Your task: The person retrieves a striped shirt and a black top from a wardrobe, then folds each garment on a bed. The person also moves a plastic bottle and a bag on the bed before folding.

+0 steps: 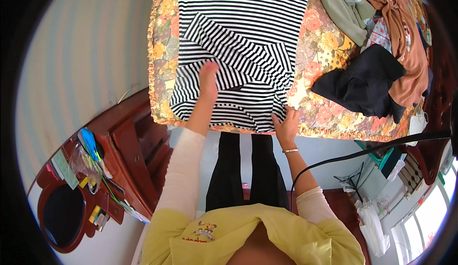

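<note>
A black-and-white striped long-sleeved shirt (247, 3) lies flat on a bed with a floral ruffled cover (323, 43), its neckline toward me. Its sleeves are laid inward and cross over the body. My left hand (209, 82), slightly blurred, is over the left sleeve, fingers pointing away from me; whether it presses the fabric is unclear. At the shirt's near right shoulder, my right hand (287, 125) touches the edge with thumb and fingers apart; a bracelet is on that wrist. Whether the fingers pinch the cloth is hard to tell.
On the bed's right side lie a black garment (361, 82), a brown garment (411, 71) and an olive garment (343, 18). A black cable (372, 149) crosses at the right. A dark red wooden dresser (125, 150) with a mirror (64, 215) stands at the left.
</note>
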A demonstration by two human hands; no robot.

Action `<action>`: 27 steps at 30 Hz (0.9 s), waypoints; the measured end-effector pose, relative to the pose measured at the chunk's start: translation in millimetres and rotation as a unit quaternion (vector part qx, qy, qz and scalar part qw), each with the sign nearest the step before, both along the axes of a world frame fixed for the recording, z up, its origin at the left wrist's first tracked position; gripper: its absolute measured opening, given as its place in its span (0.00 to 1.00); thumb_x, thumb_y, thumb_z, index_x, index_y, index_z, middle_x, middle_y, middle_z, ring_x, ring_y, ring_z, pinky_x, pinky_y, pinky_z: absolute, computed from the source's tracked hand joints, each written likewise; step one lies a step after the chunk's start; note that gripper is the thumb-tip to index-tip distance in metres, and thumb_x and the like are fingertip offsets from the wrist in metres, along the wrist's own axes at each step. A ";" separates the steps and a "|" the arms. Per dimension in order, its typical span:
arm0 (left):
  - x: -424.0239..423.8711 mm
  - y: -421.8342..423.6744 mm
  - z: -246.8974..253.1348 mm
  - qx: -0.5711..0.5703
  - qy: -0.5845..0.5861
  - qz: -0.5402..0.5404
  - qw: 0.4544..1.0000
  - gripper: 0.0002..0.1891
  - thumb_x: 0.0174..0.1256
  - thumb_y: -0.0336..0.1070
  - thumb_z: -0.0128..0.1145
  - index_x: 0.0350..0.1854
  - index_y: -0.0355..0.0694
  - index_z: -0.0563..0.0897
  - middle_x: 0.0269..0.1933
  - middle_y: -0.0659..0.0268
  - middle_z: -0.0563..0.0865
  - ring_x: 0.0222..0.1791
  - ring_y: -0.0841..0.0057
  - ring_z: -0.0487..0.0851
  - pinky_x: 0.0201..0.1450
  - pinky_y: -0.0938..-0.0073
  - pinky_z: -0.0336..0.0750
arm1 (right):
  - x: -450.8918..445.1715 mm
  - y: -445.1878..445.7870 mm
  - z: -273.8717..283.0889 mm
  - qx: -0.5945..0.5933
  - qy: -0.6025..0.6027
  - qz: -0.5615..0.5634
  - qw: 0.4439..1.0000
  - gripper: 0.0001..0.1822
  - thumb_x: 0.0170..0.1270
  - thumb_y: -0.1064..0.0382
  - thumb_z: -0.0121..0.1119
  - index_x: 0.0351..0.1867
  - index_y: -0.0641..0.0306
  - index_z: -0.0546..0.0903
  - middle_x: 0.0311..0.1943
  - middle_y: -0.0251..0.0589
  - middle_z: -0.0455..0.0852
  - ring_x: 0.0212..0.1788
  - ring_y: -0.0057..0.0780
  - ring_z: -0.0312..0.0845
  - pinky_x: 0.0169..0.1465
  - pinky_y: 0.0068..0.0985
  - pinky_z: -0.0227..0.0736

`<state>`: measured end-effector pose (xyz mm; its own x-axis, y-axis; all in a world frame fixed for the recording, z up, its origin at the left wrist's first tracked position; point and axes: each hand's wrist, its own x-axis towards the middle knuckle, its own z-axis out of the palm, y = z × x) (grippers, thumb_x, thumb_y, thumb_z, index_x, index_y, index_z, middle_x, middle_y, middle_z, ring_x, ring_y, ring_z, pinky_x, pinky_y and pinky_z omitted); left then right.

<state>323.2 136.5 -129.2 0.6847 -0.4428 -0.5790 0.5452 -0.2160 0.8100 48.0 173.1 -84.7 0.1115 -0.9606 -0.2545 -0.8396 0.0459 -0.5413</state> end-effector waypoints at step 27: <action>133.6 -63.3 -16.1 0.053 0.106 -0.167 0.979 0.08 0.55 0.33 0.65 0.37 0.41 0.81 0.33 0.73 0.82 0.32 0.83 0.75 0.41 0.81 0.67 | -33.4 -141.5 -52.0 0.115 -0.157 0.104 0.975 0.13 0.53 0.63 0.66 0.35 0.67 0.75 0.45 0.44 0.75 0.34 0.35 0.76 0.38 0.29 0.73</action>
<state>456.8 73.2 -145.3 0.3717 -0.5510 -0.7471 0.5828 -0.4879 0.6498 14.6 31.6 -136.8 0.4045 -0.8304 -0.3831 -0.6383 0.0436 -0.7686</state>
